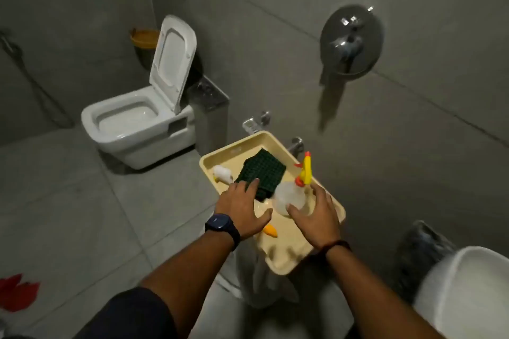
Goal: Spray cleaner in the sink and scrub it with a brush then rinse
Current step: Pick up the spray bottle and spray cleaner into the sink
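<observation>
Supplies being gathered from the tray; sink not yet treated

At left of the cream tray (275,261) lies a white brush-like item (222,173), its form too blurred to confirm; the left hand (242,209), fingers spread and closed on nothing, rests its fingertips on the dark green scrub pad (264,173); the right hand (316,217) cups the clear spray bottle (289,197) with fingers apart, grip not yet closed; the white sink (468,292) sits at far right, well apart from the tray. Recommended: close the right hand firmly round the bottle body below the yellow trigger, keep it upright, and secure the scrubbing tool before turning to the sink
</observation>
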The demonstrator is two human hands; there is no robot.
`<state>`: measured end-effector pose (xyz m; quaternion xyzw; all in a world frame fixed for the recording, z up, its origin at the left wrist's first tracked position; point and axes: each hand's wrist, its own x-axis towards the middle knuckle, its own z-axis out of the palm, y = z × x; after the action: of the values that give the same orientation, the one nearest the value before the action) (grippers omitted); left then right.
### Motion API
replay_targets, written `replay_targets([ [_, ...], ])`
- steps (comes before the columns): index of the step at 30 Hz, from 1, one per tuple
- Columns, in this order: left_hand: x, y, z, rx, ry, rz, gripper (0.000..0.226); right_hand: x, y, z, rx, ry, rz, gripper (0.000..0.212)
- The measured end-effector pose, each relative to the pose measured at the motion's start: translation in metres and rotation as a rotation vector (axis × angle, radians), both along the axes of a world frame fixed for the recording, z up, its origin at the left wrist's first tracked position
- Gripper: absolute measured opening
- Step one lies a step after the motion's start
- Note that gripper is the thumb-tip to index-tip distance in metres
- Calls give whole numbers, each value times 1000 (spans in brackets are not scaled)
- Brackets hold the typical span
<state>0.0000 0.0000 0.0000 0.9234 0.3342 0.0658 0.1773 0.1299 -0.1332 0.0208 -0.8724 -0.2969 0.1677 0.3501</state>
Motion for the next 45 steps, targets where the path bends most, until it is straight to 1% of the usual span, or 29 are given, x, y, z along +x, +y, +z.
replay_targets([
  [1,2,8,-14,-25,26,1,79,5,7,-17,6,45,-47,77],
  [4,14,25,-53,-36,21,0,76,24,22,-50,45,168,-174,80],
  [7,25,36,-85,-59,14,-46,76,50,46,-70,193,239,-263,80],
  [9,28,41,-101,-67,9,-76,76,66,63,-77,260,248,-225,82],
  [12,26,44,-115,-68,9,-109,73,81,81,-82,289,260,-119,96],
  [13,25,44,-119,-58,13,-122,73,85,84,-85,308,266,-104,96],
  [15,25,46,-124,-35,2,-136,71,94,89,-89,320,247,-99,89],
  [18,28,47,-126,-30,-6,-139,70,96,98,-89,344,154,-98,62],
  [21,34,49,-121,-16,21,-145,77,88,106,-81,384,59,-72,42],
  [22,35,49,-118,-6,22,-147,79,87,106,-74,419,48,-87,39],
  [24,42,46,-107,23,5,-170,80,90,98,-54,538,72,-164,45],
  [25,47,42,-99,38,-6,-194,79,95,90,-41,580,58,-201,49],
  [27,58,31,-83,43,-31,-242,79,102,70,-12,604,-7,-224,54],
  [32,91,-37,-29,29,-168,-382,79,99,-13,62,613,-80,-218,43],
  [36,109,-120,7,20,-209,-564,86,89,-119,103,508,-101,-324,46],
  [40,116,-211,22,0,-217,-650,88,71,-229,131,419,-144,-445,45],
  [43,118,-275,24,-43,-179,-665,94,54,-306,145,321,-96,-532,44],
  [45,119,-310,20,-58,-125,-659,97,40,-352,147,245,-19,-581,42],
])
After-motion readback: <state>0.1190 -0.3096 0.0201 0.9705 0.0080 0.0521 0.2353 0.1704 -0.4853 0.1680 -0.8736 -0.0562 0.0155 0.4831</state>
